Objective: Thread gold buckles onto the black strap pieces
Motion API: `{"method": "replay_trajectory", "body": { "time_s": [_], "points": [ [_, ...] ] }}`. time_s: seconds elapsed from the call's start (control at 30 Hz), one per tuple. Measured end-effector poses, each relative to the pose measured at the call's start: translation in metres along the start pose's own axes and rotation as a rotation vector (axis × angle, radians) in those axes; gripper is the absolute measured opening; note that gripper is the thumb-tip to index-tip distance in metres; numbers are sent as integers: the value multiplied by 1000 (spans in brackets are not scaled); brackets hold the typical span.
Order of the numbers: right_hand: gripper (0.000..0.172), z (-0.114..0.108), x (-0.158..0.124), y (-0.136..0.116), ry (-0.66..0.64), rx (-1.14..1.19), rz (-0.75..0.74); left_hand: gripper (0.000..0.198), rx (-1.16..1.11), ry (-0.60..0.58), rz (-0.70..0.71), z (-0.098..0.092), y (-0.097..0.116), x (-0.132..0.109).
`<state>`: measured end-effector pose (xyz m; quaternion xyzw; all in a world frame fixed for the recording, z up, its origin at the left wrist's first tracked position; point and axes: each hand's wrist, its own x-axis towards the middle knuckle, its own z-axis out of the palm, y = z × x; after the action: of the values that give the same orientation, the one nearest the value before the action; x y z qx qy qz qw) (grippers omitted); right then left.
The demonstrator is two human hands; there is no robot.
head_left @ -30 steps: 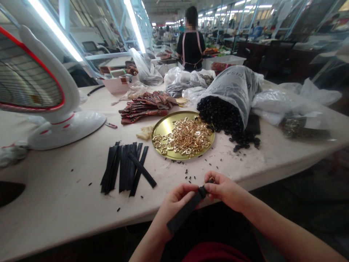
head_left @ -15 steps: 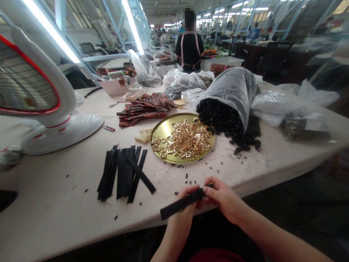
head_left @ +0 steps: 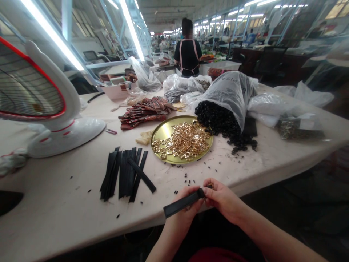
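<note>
A black strap [head_left: 181,204] lies slantwise across my left hand [head_left: 188,209], whose fingers are closed around it near its upper end. At that end, a black loop encircles the strap. My right hand [head_left: 222,200] pinches the strap's upper end beside the loop; the fingers hide most of what they grip there. Both hands are close together over the front edge of the table. Beyond them, a round gold tray [head_left: 166,129] bears a heap of gold buckles [head_left: 188,140]. More black straps [head_left: 127,174] lie side by side to the left of the tray.
A plastic bag [head_left: 229,91] on its side spills small black loops [head_left: 218,116] by the tray. Folded brown-red pieces [head_left: 144,112] lie behind it. At left stands a white fan [head_left: 65,134]. Tiny black bits dot the table [head_left: 81,207]. A person [head_left: 188,54] stands farther back.
The view has shifted slightly. The strap has turned a little in my hands and shows more of its flat face; both hands keep hold near its upper end.
</note>
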<state>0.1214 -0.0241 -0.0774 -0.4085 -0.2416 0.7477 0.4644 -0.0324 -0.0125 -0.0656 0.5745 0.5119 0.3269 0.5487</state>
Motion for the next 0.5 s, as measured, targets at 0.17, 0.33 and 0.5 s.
{"method": "replay_trajectory", "body": {
  "time_s": [0.17,0.33,0.5],
  "points": [
    [23,-3,-2,-8,-118,-99,-22,29,-64,20,31,-7,1,-1],
    [18,-5,0,-4,-94,-133,-55,25,-101,-16,91,-2,2,-1],
    [24,-3,4,-3,-54,-106,-54,32,-159,-41,-18,-6,1,10]
  ]
}}
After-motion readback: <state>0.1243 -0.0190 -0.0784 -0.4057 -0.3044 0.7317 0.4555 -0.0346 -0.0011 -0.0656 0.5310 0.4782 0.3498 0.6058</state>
